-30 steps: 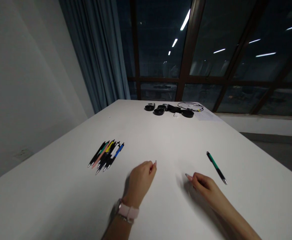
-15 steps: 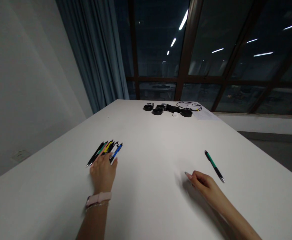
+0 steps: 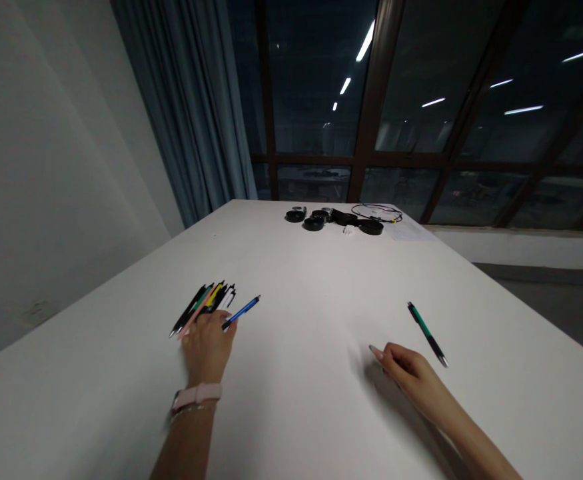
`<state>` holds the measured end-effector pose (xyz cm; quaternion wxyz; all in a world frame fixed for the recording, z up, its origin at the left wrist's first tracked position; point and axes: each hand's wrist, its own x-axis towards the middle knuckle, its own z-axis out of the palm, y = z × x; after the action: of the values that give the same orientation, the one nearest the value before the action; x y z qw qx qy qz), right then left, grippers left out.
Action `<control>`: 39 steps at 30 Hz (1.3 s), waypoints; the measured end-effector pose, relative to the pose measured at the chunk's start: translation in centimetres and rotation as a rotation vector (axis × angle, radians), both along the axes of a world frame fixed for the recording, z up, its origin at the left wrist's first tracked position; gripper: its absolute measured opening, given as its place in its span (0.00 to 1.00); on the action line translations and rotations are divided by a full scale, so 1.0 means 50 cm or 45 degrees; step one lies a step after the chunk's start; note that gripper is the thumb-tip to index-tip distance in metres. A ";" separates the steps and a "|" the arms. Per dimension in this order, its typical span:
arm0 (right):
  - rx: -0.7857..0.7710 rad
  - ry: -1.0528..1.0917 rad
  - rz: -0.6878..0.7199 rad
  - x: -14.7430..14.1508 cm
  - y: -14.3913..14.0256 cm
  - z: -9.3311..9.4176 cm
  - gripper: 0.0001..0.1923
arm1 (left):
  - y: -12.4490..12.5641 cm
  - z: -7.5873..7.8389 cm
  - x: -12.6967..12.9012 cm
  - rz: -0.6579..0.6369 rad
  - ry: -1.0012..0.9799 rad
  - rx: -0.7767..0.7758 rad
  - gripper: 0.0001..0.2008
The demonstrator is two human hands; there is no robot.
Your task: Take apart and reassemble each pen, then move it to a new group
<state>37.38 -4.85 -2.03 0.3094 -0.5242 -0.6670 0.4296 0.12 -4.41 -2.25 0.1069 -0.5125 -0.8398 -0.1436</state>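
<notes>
My left hand (image 3: 207, 347) rests on the white table (image 3: 311, 280) at the near end of a bunch of pens (image 3: 202, 303). Its fingertips pinch the tip end of a blue pen (image 3: 242, 311), which now angles out to the right of the bunch. A pink watch sits on that wrist. My right hand (image 3: 405, 369) lies loosely curled on the table and holds nothing. A green and black pen (image 3: 426, 328) lies alone just right of it.
Black round items, a cable and a small white piece (image 3: 341, 220) lie at the far end of the table. A grey wall stands to the left, a blue curtain and dark windows behind. The table's right edge drops to the floor.
My left hand went from the table's middle to the bunch of pens, then drew the blue pen out to the right. The right hand stayed put.
</notes>
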 end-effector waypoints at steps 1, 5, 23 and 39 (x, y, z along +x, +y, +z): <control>-0.002 -0.001 0.004 0.000 0.000 0.000 0.27 | 0.000 -0.001 0.000 -0.005 -0.005 -0.014 0.16; -0.015 -0.012 0.010 0.001 -0.002 0.002 0.26 | 0.000 -0.002 0.002 -0.022 -0.002 -0.054 0.16; -0.068 0.158 0.001 -0.028 -0.025 0.031 0.30 | 0.007 0.057 0.203 -0.589 -1.864 0.182 0.26; -0.478 0.592 0.029 -0.085 -0.039 0.022 0.33 | -0.049 0.047 0.330 -0.884 -2.149 -0.126 0.26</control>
<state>33.10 -6.80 -0.93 0.3465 -0.4524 -0.4931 0.6574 16.64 -6.85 0.10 -0.6139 -0.4653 -0.4430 -0.4587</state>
